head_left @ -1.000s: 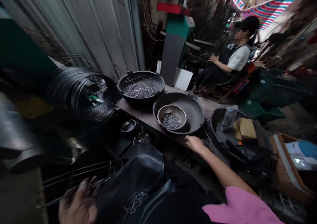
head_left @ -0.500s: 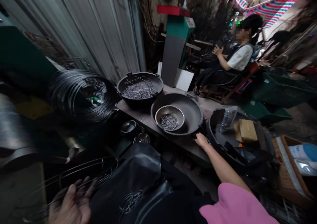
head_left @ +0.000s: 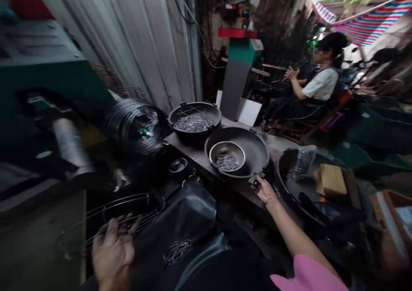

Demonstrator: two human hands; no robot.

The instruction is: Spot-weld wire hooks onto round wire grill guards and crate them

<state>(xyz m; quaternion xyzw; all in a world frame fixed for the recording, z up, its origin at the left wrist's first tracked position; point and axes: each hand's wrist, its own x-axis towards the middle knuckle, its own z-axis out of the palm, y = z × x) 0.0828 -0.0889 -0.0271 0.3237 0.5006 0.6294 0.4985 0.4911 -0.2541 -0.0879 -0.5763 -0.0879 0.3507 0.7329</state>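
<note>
My left hand (head_left: 114,248) is closed around the rim of a round wire rack (head_left: 149,211) at the lower left. At the front edge of a large black pan (head_left: 254,149), my right hand (head_left: 265,191) pinches a small dark flat piece (head_left: 256,178). Inside that pan sits a metal bowl (head_left: 240,158) with many small metal hooks (head_left: 226,161). A tangle of metal hooks (head_left: 176,252) lies on the dark apron (head_left: 193,213) over my lap.
Behind stands another black pan (head_left: 215,115) with wire pieces. A wire coil (head_left: 128,128) and a green machine (head_left: 58,80) are left. At right, a black tub (head_left: 286,162) holds a cardboard box (head_left: 331,180). A person (head_left: 322,83) sits behind.
The view has shifted, so the pans appear farther right. My right hand has come up at the pan's edge, and a dark flat piece now shows in its fingers. My left hand stays at the rack.
</note>
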